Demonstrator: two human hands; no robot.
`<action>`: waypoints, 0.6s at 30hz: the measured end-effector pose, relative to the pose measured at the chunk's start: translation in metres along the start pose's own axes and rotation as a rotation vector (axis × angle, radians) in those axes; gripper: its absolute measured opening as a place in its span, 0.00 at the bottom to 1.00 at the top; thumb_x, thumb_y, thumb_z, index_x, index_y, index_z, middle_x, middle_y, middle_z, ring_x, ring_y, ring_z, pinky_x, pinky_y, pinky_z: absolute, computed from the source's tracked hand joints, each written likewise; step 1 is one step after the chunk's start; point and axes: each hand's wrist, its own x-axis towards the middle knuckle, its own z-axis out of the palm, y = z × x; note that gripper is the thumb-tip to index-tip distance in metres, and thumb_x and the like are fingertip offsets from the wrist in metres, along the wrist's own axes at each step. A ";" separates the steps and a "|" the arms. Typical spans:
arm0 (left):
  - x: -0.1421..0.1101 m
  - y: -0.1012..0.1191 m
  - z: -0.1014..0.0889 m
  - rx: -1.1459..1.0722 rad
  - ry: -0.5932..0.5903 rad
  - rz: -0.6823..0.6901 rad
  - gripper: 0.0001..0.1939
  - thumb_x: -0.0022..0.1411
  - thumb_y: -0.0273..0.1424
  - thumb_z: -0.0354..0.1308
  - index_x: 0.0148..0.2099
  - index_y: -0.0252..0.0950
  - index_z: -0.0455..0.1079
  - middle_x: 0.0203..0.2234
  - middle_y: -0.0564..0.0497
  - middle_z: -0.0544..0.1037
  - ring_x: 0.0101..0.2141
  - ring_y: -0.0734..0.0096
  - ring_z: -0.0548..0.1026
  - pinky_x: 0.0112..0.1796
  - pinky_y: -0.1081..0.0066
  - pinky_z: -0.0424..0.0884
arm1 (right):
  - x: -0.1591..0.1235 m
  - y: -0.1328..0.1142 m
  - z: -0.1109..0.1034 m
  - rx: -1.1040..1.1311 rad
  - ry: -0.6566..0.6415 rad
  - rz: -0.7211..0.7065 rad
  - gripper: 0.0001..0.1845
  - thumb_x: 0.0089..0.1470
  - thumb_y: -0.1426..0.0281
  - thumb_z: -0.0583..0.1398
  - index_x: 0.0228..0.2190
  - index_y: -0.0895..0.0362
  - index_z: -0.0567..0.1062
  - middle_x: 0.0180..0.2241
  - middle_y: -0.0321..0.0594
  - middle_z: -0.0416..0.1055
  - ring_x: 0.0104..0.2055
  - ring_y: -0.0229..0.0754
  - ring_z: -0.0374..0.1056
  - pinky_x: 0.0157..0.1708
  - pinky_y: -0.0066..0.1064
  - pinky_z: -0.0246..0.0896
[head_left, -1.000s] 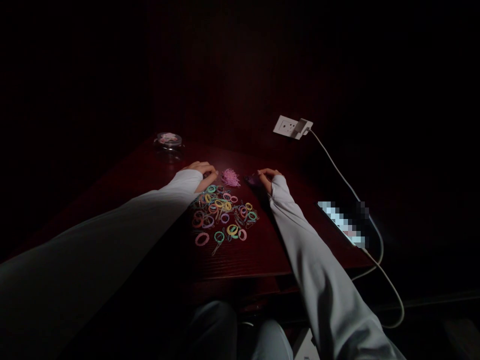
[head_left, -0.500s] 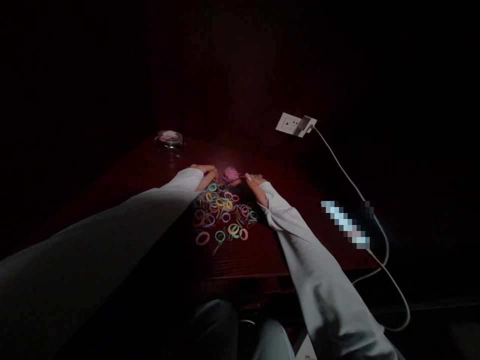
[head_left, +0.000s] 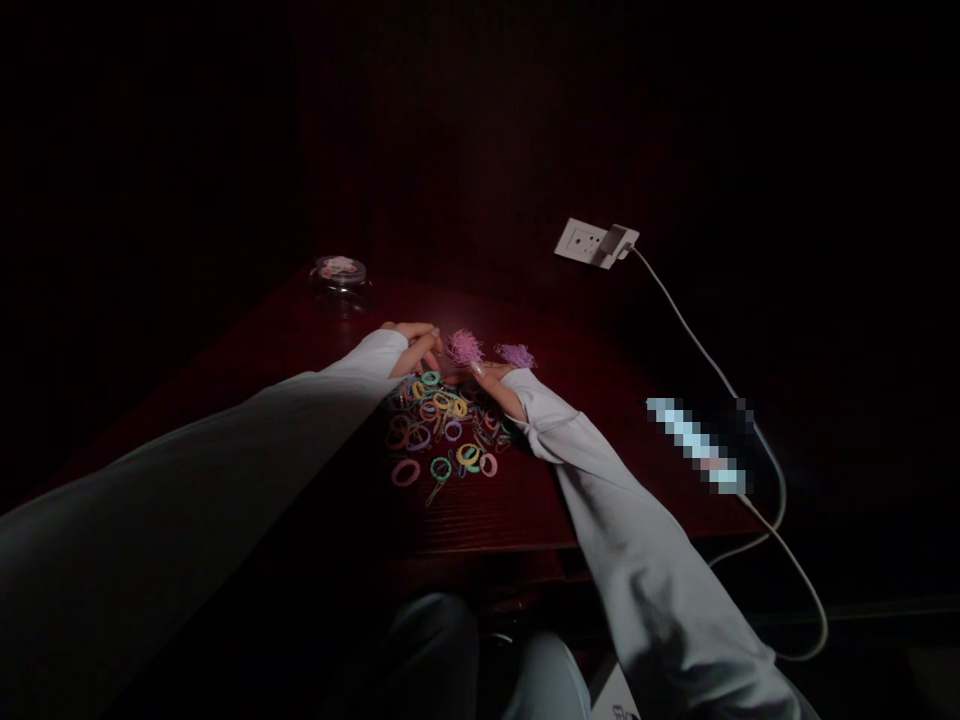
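A spread-out pile of colourful hair ties [head_left: 452,431], rings and thin loops mixed, lies on the dark red table. At its far left edge is my left hand [head_left: 417,345], fingers loosely bent and apart, nothing visible in them. My right hand [head_left: 491,382] reaches over the far right part of the pile, thumb and fingers apart; its fingertips are low among the ties and partly hidden. Just beyond the hands sits a heap of small pink elastic bands [head_left: 464,347]. Behind my right wrist lies a heap of purple bands [head_left: 516,355].
A clear round jar [head_left: 340,275] with a lid stands at the far left of the table [head_left: 450,525]. A wall socket [head_left: 596,243] holds a charger, whose white cable [head_left: 686,325] hangs down at the right. A blurred-out object [head_left: 697,445] lies near the table's right edge.
My right hand has moved left and nearer, from beside the purple heap to over the hair ties, uncovering that heap. My left hand has shifted slightly right, its fingers more spread.
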 end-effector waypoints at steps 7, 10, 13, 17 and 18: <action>0.005 -0.003 -0.001 0.003 0.110 0.051 0.25 0.71 0.48 0.44 0.37 0.38 0.76 0.31 0.48 0.86 0.25 0.68 0.77 0.34 0.69 0.74 | 0.006 0.000 -0.006 0.145 0.110 0.060 0.41 0.70 0.37 0.46 0.44 0.52 0.88 0.50 0.45 0.84 0.55 0.51 0.79 0.61 0.41 0.72; 0.006 -0.003 -0.005 0.064 0.143 0.076 0.26 0.71 0.48 0.44 0.37 0.38 0.77 0.32 0.49 0.87 0.28 0.66 0.77 0.37 0.68 0.74 | 0.009 0.003 -0.008 0.129 0.150 0.071 0.40 0.70 0.37 0.48 0.41 0.52 0.88 0.50 0.46 0.84 0.56 0.51 0.79 0.61 0.42 0.71; 0.006 -0.001 -0.009 0.113 0.136 0.049 0.25 0.72 0.48 0.44 0.37 0.39 0.78 0.32 0.49 0.87 0.31 0.65 0.79 0.40 0.67 0.74 | 0.009 0.004 -0.005 0.091 0.148 0.074 0.40 0.70 0.38 0.47 0.41 0.50 0.88 0.51 0.44 0.84 0.58 0.50 0.78 0.63 0.42 0.70; 0.003 0.004 -0.010 0.204 0.177 -0.021 0.25 0.71 0.49 0.46 0.34 0.42 0.78 0.30 0.51 0.86 0.36 0.61 0.80 0.44 0.65 0.73 | 0.006 0.005 0.002 0.031 0.110 0.059 0.41 0.70 0.38 0.46 0.42 0.51 0.89 0.54 0.45 0.82 0.61 0.51 0.76 0.68 0.44 0.65; 0.002 0.005 -0.009 0.217 0.180 -0.033 0.26 0.71 0.50 0.46 0.33 0.42 0.78 0.30 0.52 0.86 0.36 0.60 0.80 0.45 0.64 0.73 | 0.005 0.005 0.003 0.011 0.100 0.055 0.41 0.71 0.38 0.46 0.42 0.51 0.89 0.54 0.45 0.82 0.61 0.51 0.76 0.69 0.44 0.64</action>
